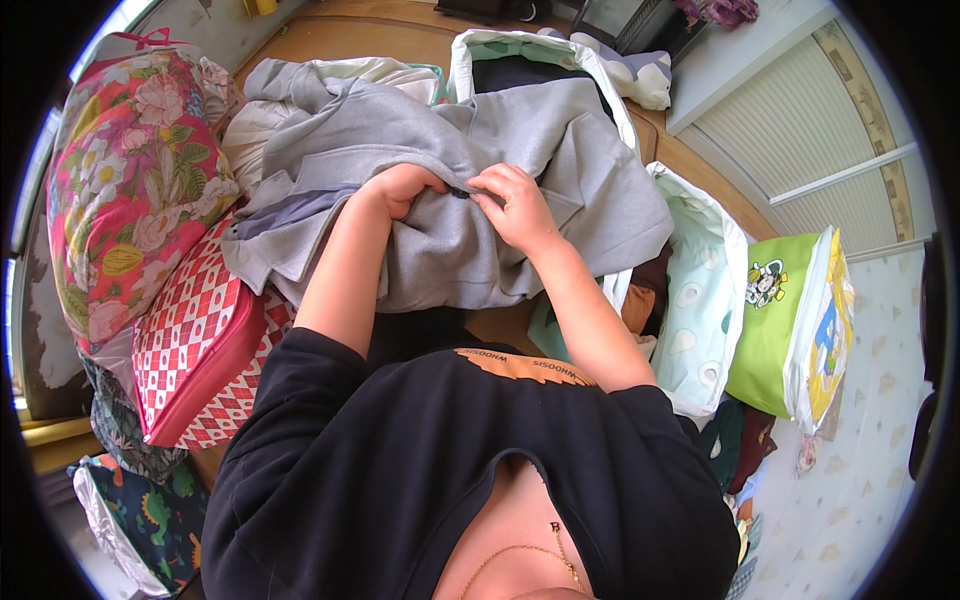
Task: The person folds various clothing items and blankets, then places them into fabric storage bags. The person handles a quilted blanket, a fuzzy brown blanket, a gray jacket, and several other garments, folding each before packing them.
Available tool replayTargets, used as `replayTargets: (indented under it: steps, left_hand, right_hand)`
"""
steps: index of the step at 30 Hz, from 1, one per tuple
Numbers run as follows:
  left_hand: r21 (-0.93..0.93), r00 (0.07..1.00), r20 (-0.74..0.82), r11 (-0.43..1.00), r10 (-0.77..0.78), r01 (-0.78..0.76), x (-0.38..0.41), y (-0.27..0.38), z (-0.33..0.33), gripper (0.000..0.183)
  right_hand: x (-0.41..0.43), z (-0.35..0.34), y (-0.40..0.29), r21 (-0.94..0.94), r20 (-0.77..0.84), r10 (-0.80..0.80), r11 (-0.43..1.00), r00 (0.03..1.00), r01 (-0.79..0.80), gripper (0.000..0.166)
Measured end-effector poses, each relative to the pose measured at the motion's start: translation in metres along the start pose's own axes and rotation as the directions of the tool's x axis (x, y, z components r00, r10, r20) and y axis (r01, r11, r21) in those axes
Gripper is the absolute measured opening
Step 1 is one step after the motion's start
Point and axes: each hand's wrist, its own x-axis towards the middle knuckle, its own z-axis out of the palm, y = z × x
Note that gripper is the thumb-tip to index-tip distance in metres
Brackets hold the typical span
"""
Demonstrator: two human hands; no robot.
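A grey coat [465, 259] with wide lapels lies spread out before me, its collar towards the left and a bluish-grey lining [296, 210] showing there. Near its middle is a small black button [458, 193] at the front edge. My left hand [401, 189] holds the coat front just left of the button, its thumb and some fingertips tucked into the cloth. On the other side, my right hand [517, 206] pinches the edge between thumb and fingers, close to the button. Folds hide part of the fingertips.
Behind the coat stands an open white-rimmed storage bag [461, 64] with dark cloth inside. Another open pale-green bag [697, 285] holds clothes at my right, beside a lime-green bag [776, 322]. A red checked bag [202, 330] and a floral bundle [142, 180] crowd my left.
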Motion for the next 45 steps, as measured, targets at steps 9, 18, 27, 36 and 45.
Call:
replayTargets:
  steps: [9,18,27,36,45]
  left_hand:
    - [-0.008,0.999,0.001,0.999,0.032,-0.032,-0.007,-0.001,0.001,0.037]
    - [0.003,0.998,-0.033,0.999,-0.047,0.047,-0.004,0.0,0.003,0.033]
    - [0.04,0.989,-0.112,0.994,-0.099,0.104,0.006,0.003,0.002,0.028]
    - [-0.008,0.991,-0.091,0.995,-0.099,0.099,0.01,0.0,-0.005,0.028]
    - [-0.188,0.999,-0.033,0.982,0.027,-0.033,-0.009,0.001,0.0,0.028]
  right_hand:
    - [-0.002,0.007,-0.001,-0.061,-0.01,-0.02,0.998,1.0,0.02,0.019]
    - [-0.005,0.017,0.019,0.385,0.073,0.218,0.894,0.973,-0.229,0.018]
    - [-0.005,0.019,0.027,0.381,0.169,0.308,0.855,0.936,-0.351,0.019]
    - [-0.003,0.019,0.013,0.059,-0.008,0.024,0.998,1.0,-0.024,0.02]
    - [-0.01,0.025,0.016,0.101,-0.048,0.083,0.992,0.995,-0.078,0.02]
